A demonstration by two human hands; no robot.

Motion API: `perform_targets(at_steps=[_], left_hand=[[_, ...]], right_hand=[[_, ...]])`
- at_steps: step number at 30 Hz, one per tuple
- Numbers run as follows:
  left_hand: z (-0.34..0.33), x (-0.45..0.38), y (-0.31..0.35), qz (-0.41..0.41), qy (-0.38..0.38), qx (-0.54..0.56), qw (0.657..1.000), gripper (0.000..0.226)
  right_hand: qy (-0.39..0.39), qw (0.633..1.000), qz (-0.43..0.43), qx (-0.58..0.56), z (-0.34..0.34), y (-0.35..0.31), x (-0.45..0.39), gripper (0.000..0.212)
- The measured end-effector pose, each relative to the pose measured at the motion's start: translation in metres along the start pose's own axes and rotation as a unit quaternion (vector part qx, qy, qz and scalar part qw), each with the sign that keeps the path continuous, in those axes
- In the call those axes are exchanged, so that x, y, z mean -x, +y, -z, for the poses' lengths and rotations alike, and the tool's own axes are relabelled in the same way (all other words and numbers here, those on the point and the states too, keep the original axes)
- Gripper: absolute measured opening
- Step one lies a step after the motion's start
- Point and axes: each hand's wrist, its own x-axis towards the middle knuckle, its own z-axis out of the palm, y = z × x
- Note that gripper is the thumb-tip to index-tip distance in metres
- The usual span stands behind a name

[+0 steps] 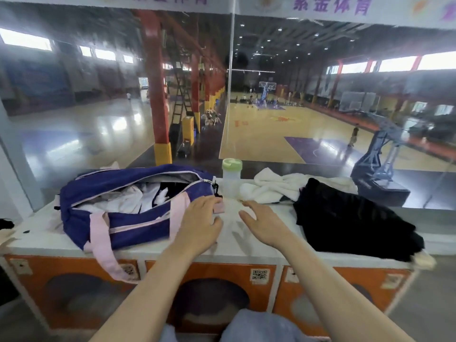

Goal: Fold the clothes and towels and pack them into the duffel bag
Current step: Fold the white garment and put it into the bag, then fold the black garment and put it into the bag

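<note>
The duffel bag (pixel 128 206) serves as the landmark: navy blue with pale pink straps, it lies on the white desk (pixel 37 239) with its top zip open, and white and dark clothing shows bundled inside. One pink strap hangs from the bag's near side down over the desk's front edge.

Just right of the bag, the left hand (pixel 197 225) lies flat, palm down, its fingers straight and spread; the fingertips reach a small pink tab at the bag's right end. The grip is wide and holds nothing. A little further right of the bag, the right hand (pixel 261 224) is likewise palm down with relaxed, extended fingers, its grip wide and empty, over a white cloth (pixel 232 233) that lies flat between the two hands. Whether the palms press on the cloth or hover just above it cannot be told.

Beyond the hands, right of the bag's zip end, stands a clear bottle (pixel 232 175) with a light green lid. Further right from the bag lies a crumpled white towel (pixel 274 185), and beside it, partly overlapping it, a heap of black garment (pixel 355 218) that reaches to the desk's right end.
</note>
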Motion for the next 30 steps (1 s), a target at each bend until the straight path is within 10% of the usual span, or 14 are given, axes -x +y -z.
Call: perform_targets(at_steps=[9,15,30], left_hand=[[-0.078,0.004,0.046,-0.006,-0.074,0.055,0.996,0.045],[-0.09,-0.009,0.042,0.028,-0.083,0.073,0.993,0.045],[-0.095,-0.012,0.043,0.036,-0.13,0.112,0.984,0.045]], right_hand=[[0.199,0.954,-0.105,0.197,0.066,0.098,0.035,0.053],[0.071,0.925,-0.256,0.271,0.079,0.153,0.022,0.099],[0.06,0.916,-0.231,0.323,0.058,0.143,0.022,0.044]])
